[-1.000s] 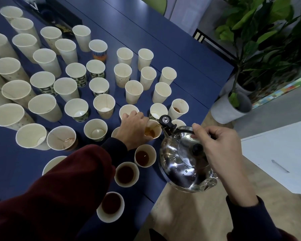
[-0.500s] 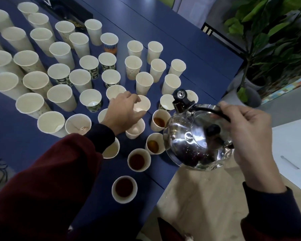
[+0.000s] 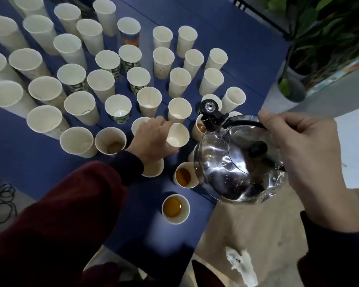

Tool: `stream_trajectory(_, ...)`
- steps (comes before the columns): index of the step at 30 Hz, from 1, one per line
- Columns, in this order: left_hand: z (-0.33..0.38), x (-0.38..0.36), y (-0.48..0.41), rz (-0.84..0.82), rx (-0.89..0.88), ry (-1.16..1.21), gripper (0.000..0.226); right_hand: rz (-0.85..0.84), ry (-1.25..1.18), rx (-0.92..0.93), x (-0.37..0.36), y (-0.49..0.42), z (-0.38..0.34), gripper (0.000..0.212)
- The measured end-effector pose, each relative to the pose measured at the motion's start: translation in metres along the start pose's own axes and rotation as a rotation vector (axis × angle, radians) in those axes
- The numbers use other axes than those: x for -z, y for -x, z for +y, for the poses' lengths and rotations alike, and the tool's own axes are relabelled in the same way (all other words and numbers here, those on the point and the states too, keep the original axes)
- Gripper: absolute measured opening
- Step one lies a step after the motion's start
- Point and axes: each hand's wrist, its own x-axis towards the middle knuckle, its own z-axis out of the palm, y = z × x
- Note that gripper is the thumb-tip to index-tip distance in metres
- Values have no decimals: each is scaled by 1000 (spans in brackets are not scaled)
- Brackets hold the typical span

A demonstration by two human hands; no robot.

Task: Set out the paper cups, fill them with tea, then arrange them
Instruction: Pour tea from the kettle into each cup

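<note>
Left hand [image 3: 151,139]: fingers curled round an empty white paper cup [image 3: 177,135], frame centre.
Right hand [image 3: 298,150]: grips the black handle of a polished steel kettle [image 3: 236,162], at 4 o'clock of that cup.
Tea-filled paper cups [image 3: 175,208]: two at 6 o'clock of the held cup, one at 3 o'clock, on the dark blue table [image 3: 236,48].
Markings: dark printed bands on several cups [image 3: 131,64] at 11 o'clock; writing illegible.

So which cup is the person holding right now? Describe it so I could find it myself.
Look at the blue table crowded with paper cups and find the shiny kettle at its near right edge. Just left of the kettle, the left hand grips one cup. It is empty and white inside, unlike the tea-filled cups nearer the edge, and the only one in a hand.
</note>
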Motion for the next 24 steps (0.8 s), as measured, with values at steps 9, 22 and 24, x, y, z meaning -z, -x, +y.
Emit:
stream_trajectory(9,-2,-1,-14,-38,-46,-44,68,48,122,-51,-22,25,-11,45)
stream_trajectory(22,-14,-7,-20,-24,-131,-9,61,65,148,-104,-39,32,-9,42)
stream_trajectory(24,-16,-7,-21,-24,-136,0,60,62,144,-103,-41,31,-6,41)
